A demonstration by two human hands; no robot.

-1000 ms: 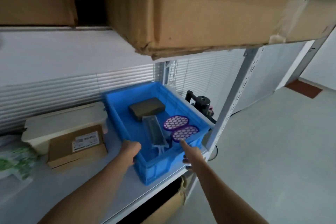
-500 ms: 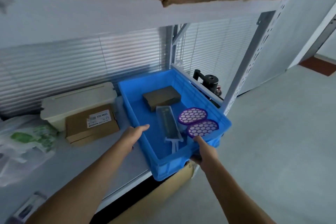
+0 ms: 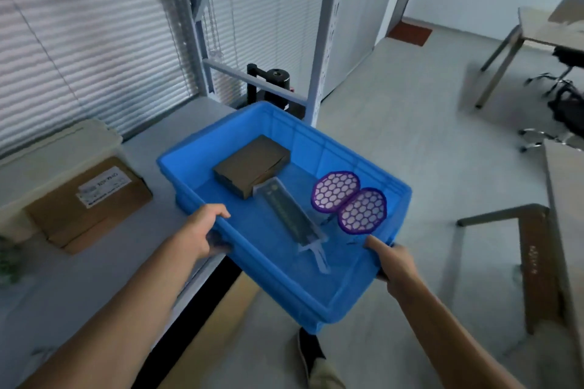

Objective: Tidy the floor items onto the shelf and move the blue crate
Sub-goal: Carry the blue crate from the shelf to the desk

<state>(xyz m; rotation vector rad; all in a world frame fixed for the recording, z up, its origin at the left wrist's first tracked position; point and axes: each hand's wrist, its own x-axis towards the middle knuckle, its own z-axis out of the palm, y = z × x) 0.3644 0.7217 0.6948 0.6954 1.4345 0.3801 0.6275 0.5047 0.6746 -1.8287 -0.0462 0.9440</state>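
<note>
Blue crate [image 3: 335,290] is held up w/ both hands, tilted, its far-left corner over the shelf [image 3: 79,287] edge and the rest hanging out past the shelf, above the floor [image 3: 410,142]. Left hand [image 3: 202,230] clenched on the crate's left rim, thumb on top of the rim, fingers wrapped under. Right hand [image 3: 393,265] grasping the crate's right-near rim, thumb lying along the top edge, fingers under and hidden.

Inside the crate: dark flat box [image 3: 251,166] toward the far-left wall; long clear sleeve w/ a dark strip inside [image 3: 290,215] running diagonally from just beside the box toward the near wall, touching or nearly touching the box, can't tell which; two purple honeycomb-pattern oval pieces [image 3: 349,202] joined side by side, leaning vs the right wall.

Left of the crate on the shelf: cardboard box w/ white label [image 3: 88,202], and behind that a cream plastic lidded bin [image 3: 60,148], touching the cardboard box. Behind the crate: grey shelf upright [image 3: 319,57], window blinds [image 3: 79,35], and a black device [image 3: 275,79] on the floor, partly hidden by the shelf rail. Right of the crate, well apart: wooden-topped bench [image 3: 534,262] and a counter [image 3: 546,28] w/ office chair base nearby. Below the crate: person's shoe [image 3: 308,354] on the floor.
</note>
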